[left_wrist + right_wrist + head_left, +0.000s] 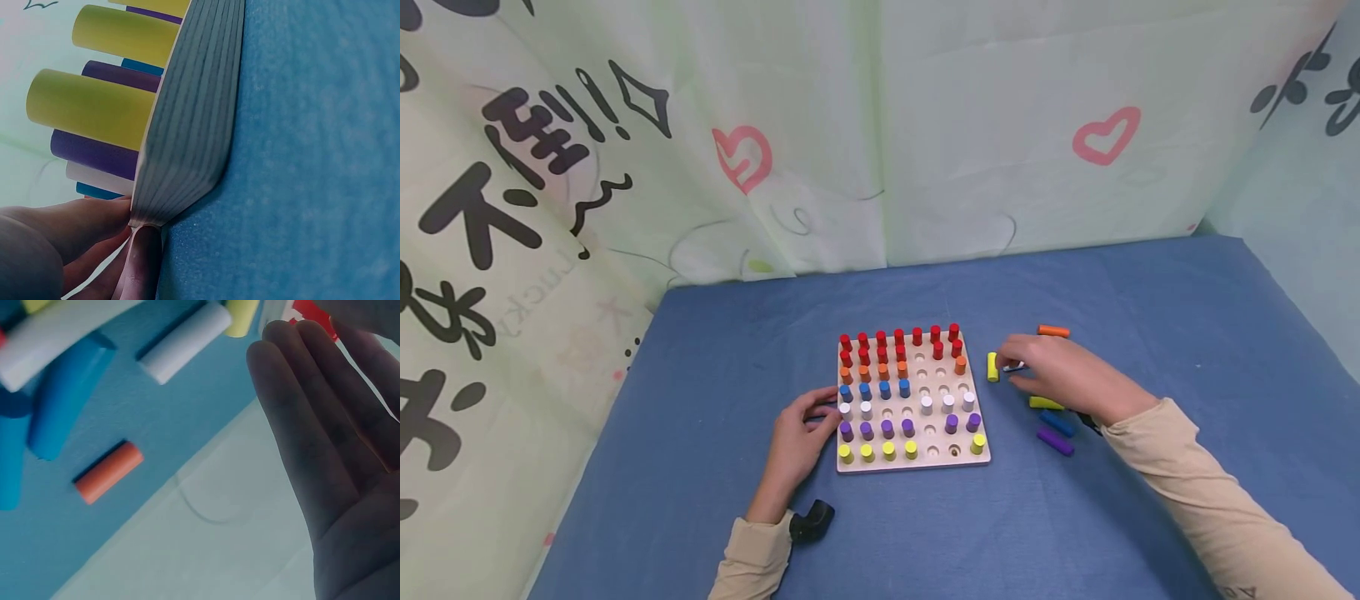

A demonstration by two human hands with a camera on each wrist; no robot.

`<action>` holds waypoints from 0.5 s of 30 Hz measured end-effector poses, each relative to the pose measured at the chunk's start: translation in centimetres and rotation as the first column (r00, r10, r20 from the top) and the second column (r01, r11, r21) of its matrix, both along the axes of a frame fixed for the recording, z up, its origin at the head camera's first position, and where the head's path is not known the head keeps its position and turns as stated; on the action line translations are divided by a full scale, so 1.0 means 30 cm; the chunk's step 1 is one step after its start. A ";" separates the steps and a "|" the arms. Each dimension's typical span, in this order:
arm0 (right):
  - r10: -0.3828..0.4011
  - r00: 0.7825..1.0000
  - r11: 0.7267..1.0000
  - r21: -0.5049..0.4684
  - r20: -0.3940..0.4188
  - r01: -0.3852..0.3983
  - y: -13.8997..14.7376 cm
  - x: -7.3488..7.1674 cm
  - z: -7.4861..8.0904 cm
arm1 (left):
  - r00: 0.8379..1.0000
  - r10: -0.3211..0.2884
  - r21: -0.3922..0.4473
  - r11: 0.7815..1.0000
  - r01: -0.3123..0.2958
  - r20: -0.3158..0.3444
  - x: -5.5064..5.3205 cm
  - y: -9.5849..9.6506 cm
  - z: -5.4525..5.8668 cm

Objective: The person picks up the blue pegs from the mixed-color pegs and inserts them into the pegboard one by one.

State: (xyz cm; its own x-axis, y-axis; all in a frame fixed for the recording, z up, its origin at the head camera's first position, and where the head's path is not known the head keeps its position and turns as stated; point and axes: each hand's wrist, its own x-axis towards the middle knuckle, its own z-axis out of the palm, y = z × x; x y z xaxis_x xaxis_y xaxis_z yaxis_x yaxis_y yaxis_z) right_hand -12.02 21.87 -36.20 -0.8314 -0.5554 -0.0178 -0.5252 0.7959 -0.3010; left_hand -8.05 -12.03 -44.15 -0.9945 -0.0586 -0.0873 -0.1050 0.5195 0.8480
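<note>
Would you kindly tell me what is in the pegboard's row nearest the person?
Five yellow pegs stand there; two holes have none. The pegs' lower ends are hidden inside the pegboard.

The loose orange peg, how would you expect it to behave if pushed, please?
The loose orange peg would likely roll, being a cylinder on its side. Its straight outline suggests stiffness; the blue cloth may slow it.

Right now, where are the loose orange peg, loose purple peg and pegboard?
Loose orange peg (1053, 331), head view, middle of side.
Loose purple peg (1056, 442), head view, middle of side.
Pegboard (932, 382), head view, bare wood between holes.
</note>
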 end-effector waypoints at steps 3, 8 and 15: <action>-0.013 1.000 1.000 -0.011 0.014 0.014 0.016 0.008 -0.005 | 1.000 0.000 0.001 1.000 0.000 0.001 0.000 0.000 -0.002; -0.015 1.000 0.999 -0.035 0.014 0.015 0.043 0.017 -0.015 | 1.000 0.001 0.002 1.000 -0.001 0.001 0.001 -0.001 -0.003; -0.039 0.998 0.998 -0.040 0.041 0.041 0.071 0.030 -0.027 | 1.000 0.001 0.002 1.000 -0.001 0.000 0.000 -0.001 -0.006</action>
State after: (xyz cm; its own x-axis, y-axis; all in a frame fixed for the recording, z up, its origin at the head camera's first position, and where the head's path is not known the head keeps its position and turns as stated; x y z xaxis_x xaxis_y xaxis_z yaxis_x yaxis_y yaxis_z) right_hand -11.12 24.00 -37.02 -0.8521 -0.5226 -0.0296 -0.4801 0.8028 -0.3536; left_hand -8.06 -12.06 -44.32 -0.9944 -0.0593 -0.0878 -0.1059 0.5176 0.8490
